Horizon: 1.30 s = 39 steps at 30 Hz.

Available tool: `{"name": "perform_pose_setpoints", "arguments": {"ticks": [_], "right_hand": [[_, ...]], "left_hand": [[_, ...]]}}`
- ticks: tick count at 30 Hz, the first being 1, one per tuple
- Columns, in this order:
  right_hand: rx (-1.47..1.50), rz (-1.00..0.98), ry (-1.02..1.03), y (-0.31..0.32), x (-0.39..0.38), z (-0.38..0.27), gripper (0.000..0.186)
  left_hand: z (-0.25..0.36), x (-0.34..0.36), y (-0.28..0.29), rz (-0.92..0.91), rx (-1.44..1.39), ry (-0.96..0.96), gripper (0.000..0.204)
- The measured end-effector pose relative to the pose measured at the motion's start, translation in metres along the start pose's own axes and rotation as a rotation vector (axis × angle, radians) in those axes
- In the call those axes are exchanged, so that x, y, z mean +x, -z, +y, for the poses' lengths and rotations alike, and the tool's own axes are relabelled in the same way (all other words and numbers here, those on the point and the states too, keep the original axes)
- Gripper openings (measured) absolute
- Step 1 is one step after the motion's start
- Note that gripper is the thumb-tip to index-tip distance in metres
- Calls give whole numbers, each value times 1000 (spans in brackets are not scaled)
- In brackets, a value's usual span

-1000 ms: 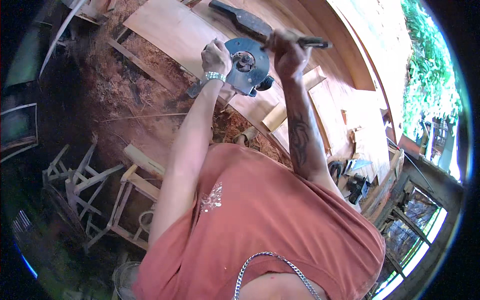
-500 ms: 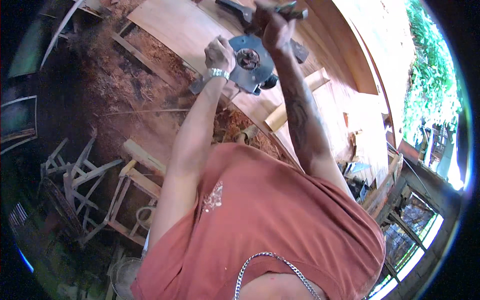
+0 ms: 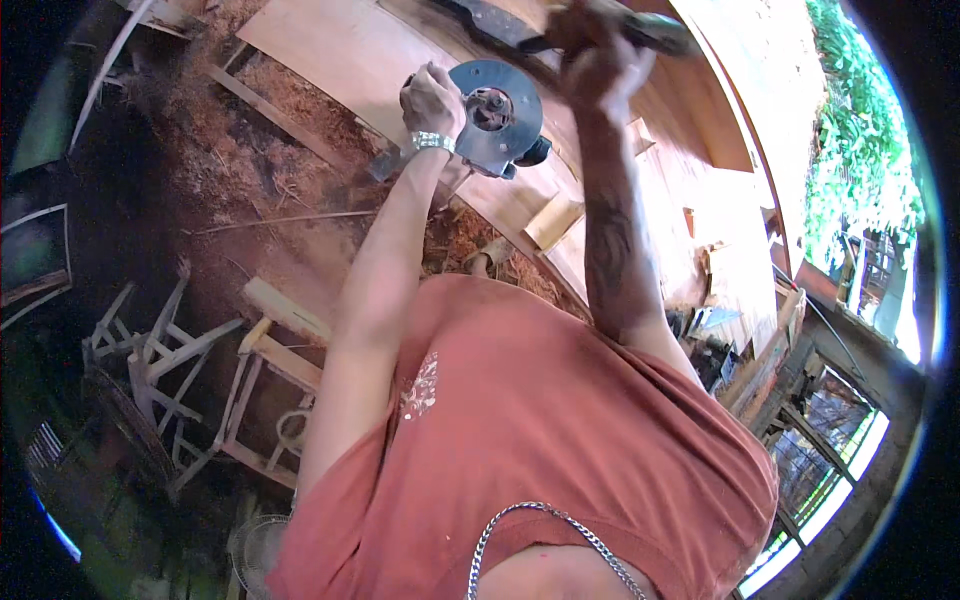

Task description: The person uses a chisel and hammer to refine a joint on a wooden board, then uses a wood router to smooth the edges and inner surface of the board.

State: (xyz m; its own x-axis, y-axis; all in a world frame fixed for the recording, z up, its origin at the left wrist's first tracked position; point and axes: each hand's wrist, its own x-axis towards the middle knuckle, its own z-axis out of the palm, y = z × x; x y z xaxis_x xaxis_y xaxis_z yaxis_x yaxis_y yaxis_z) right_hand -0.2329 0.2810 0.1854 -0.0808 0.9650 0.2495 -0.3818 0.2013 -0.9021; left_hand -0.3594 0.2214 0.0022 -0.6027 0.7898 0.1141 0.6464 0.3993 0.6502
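Note:
My left hand [image 3: 432,100] grips the side of a power tool [image 3: 510,135] that has a round, dark metal base plate facing up and a cutter in its central opening. It rests on a pale plywood panel [image 3: 320,45]. My right hand [image 3: 607,70], raised to the right of the plate and blurred, is closed on a dark hand tool [image 3: 660,35] whose exact kind I cannot make out. A long dark piece [image 3: 485,22] lies on the wood behind the plate, partly hidden by that hand.
A wood block [image 3: 550,222] lies on the bench, and tools [image 3: 715,345] sit at its right end. Wooden frames [image 3: 160,370] stand at lower left amid wood shavings [image 3: 280,120]. Curved panels [image 3: 730,130] stand at upper right, greenery [image 3: 855,150] beyond.
My right hand with its tool went up and left, then swung back rightward, ending a little higher and right of where it was. My left hand stays on the power tool, barely shifted.

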Motion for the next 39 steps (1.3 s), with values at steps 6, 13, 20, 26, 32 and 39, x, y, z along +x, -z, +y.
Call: {"name": "perform_pose_setpoints", "arguments": {"ticks": [6, 13, 20, 26, 32, 39], "right_hand": [[-368, 15, -148, 70, -35, 55, 25], [100, -53, -30, -10, 22, -13, 13], [-17, -236, -302, 5, 7, 92, 28], [-10, -290, -51, -35, 21, 20, 28], [-75, -328, -109, 18, 27, 61, 16], [-410, -84, 387, 76, -16, 37, 35]], "left_hand": [[23, 6, 3, -72, -109, 63, 35], [-11, 6, -9, -66, 173, -71, 16], [14, 3, -3, 8, -83, -12, 28], [-2, 3, 1, -40, 154, -138, 19], [2, -3, 2, 10, 488, -356, 33], [20, -4, 6, -14, -72, 71, 36]]}}
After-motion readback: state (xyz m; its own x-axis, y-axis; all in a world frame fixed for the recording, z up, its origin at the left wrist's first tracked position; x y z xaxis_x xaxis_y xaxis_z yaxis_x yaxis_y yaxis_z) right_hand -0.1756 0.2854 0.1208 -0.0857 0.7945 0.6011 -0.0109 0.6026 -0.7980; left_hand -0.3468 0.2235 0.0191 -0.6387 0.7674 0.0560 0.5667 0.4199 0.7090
